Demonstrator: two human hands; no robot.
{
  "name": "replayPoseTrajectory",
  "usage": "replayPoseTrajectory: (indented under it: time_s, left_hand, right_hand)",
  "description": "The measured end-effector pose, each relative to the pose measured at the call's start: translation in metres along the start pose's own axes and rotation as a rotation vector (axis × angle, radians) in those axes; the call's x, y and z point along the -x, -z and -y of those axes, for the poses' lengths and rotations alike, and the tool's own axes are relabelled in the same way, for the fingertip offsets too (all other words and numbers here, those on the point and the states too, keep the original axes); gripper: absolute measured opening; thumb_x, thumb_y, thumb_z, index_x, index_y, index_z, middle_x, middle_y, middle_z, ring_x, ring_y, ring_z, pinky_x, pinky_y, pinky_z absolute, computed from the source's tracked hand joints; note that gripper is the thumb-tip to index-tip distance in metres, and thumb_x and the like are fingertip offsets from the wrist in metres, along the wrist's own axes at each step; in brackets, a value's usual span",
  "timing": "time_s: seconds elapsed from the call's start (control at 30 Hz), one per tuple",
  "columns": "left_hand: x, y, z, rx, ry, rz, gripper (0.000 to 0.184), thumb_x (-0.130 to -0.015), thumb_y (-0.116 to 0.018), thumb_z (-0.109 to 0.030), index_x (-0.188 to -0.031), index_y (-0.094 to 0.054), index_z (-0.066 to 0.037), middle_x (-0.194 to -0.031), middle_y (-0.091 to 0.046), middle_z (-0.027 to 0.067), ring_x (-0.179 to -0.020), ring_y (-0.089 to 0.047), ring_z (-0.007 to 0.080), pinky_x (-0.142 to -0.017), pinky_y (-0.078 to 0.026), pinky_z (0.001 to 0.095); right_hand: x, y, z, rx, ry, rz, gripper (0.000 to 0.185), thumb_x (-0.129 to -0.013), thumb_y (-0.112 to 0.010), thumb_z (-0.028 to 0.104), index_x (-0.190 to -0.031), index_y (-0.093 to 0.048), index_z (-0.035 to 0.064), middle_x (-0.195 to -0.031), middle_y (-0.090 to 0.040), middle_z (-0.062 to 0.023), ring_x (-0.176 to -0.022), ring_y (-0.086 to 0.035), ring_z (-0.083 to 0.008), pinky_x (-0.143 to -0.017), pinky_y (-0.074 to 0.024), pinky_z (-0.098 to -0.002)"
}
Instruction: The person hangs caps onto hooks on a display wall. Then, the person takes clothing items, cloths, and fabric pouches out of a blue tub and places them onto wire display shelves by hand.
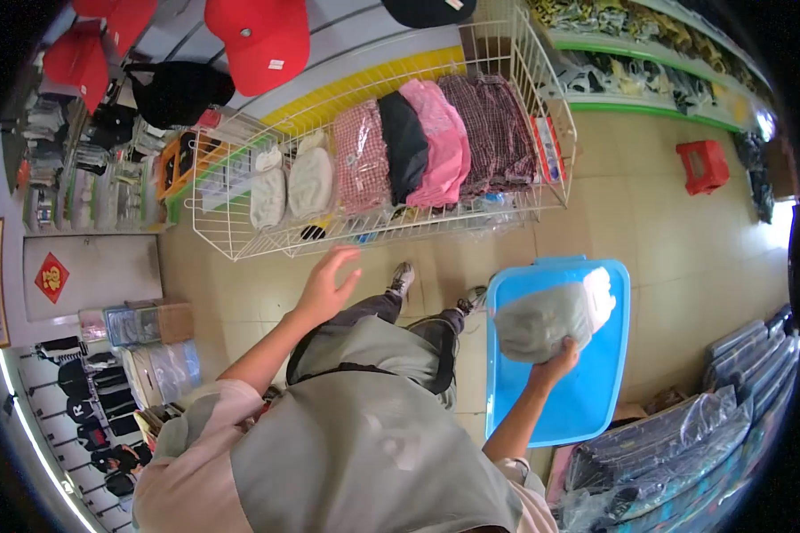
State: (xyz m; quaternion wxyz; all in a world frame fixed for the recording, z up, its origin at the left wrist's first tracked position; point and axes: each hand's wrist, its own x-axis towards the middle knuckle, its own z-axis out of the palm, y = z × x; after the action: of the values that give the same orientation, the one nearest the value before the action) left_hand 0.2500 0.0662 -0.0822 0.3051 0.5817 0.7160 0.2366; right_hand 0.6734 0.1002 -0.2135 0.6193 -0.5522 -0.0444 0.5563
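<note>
My right hand [558,360] grips the lower edge of a pale grey cloth bundle [542,324] with a bunched white end. The bundle is over the blue plastic bin [498,400]; I cannot tell whether it touches the bottom. My left hand [329,282] holds nothing, its fingers stretched out just below the front edge of a white wire basket [240,251]. Inside the basket are two off-white bundles [311,182], a pink checked cloth pack [361,155], a black one [404,147], a bright pink one [440,142] and dark checked cloth packs [489,133].
A red stool [702,167] stands on the tiled floor at right. Plastic-wrapped goods [658,444] are stacked at lower right. Red caps [258,44] hang above the basket. Green-edged shelves [640,98] line the upper right. Boxes [156,324] stand at left.
</note>
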Motion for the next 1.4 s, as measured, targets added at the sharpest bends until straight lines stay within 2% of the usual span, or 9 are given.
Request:
replayPoseTrajectory:
  time_s: [0.3,0.5,0.6,0.7,0.83,0.9,1.17,1.3,1.4]
  left_hand:
    - [-0.016,0.036,0.007,0.691,0.022,0.413,0.054,-0.092,-0.068,-0.017,-0.138,-0.043,-0.002,-0.131,-0.055,0.0149,-0.12,-0.056,0.0221,-0.102,-0.043,0.0364]
    - [-0.016,0.091,0.09,0.753,0.001,0.234,0.041,-0.092,-0.064,-0.01,-0.129,-0.051,0.003,-0.119,-0.064,0.0099,-0.107,-0.06,0.0164,-0.096,-0.047,0.033]
    - [-0.019,0.13,0.16,0.606,-0.023,0.019,0.041,-0.095,-0.061,-0.017,-0.131,-0.05,0.001,-0.119,-0.064,0.0123,-0.11,-0.059,0.0199,-0.097,-0.045,0.0351]
    - [-0.038,0.174,0.224,0.358,-0.025,-0.285,0.038,-0.097,-0.058,-0.019,-0.128,-0.051,0.002,-0.117,-0.065,0.0178,-0.108,-0.061,0.0259,-0.095,-0.046,0.0369]
    - [-0.075,0.189,0.351,0.136,0.24,-0.622,0.045,-0.098,-0.054,-0.029,-0.129,-0.05,0.003,-0.12,-0.062,0.0265,-0.111,-0.058,0.0429,-0.096,-0.045,0.0448]
    - [-0.09,0.193,0.412,0.1,0.268,-0.661,0.047,-0.098,-0.054,-0.031,-0.131,-0.049,0.002,-0.121,-0.061,0.0276,-0.113,-0.057,0.0442,-0.096,-0.044,0.0463]
    - [-0.093,0.189,0.438,-0.072,0.473,-0.543,0.056,-0.097,-0.054,-0.03,-0.137,-0.041,0.008,-0.128,-0.056,0.0299,-0.117,-0.055,0.0439,-0.097,-0.044,0.0467]
    - [-0.103,0.169,0.461,-0.113,0.621,-0.538,0.058,-0.098,-0.051,-0.024,-0.141,-0.033,0.01,-0.131,-0.054,0.03,-0.118,-0.055,0.0435,-0.098,-0.044,0.0469]
    - [-0.116,0.153,0.515,-0.144,0.512,-0.59,0.051,-0.098,-0.047,-0.018,-0.138,-0.037,0.011,-0.126,-0.057,0.031,-0.116,-0.056,0.0435,-0.096,-0.045,0.0462]
  right_hand:
    - [0.119,-0.17,-0.062,0.218,-0.121,0.44,0.038,-0.079,-0.062,0.005,-0.117,-0.058,0.0017,-0.099,-0.063,-0.0061,-0.088,-0.061,-0.016,-0.073,-0.0502,-0.0298]
    - [0.194,-0.279,-0.121,0.656,0.075,0.81,0.036,-0.087,-0.062,0.005,-0.122,-0.057,-0.0014,-0.109,-0.066,-0.0091,-0.1,-0.063,-0.0193,-0.084,-0.0511,-0.0312]
    - [0.209,-0.294,-0.151,0.506,0.123,0.827,0.039,-0.092,-0.06,0.003,-0.13,-0.052,-0.0024,-0.118,-0.066,-0.0116,-0.11,-0.063,-0.0225,-0.09,-0.0501,-0.0322]
    - [0.216,-0.287,-0.153,0.539,0.083,0.737,0.035,-0.096,-0.057,0.004,-0.13,-0.051,-0.0021,-0.123,-0.065,-0.0135,-0.108,-0.064,-0.0225,-0.088,-0.0511,-0.0318]
    - [0.218,-0.256,-0.158,0.543,0.069,0.587,0.029,-0.098,-0.057,0.008,-0.125,-0.053,-0.0032,-0.122,-0.065,-0.0158,-0.103,-0.067,-0.022,-0.083,-0.0525,-0.0307]
    - [0.229,-0.253,-0.152,0.576,0.098,0.503,0.028,-0.098,-0.057,0.009,-0.123,-0.055,-0.0038,-0.119,-0.065,-0.0161,-0.1,-0.067,-0.0207,-0.082,-0.0528,-0.0303]
    - [0.241,-0.214,-0.135,0.642,0.18,0.249,0.035,-0.097,-0.06,0.016,-0.123,-0.054,-0.0064,-0.117,-0.067,-0.0156,-0.092,-0.068,-0.0189,-0.076,-0.0552,-0.0286]
    - [0.231,-0.166,-0.136,0.668,0.166,0.19,0.041,-0.098,-0.06,0.023,-0.127,-0.053,-0.0039,-0.122,-0.065,-0.0154,-0.104,-0.066,-0.022,-0.084,-0.0525,-0.0296]
    - [0.233,-0.136,-0.133,0.762,0.181,0.1,0.043,-0.098,-0.06,0.024,-0.128,-0.052,-0.005,-0.122,-0.065,-0.0175,-0.104,-0.066,-0.0231,-0.084,-0.053,-0.031]
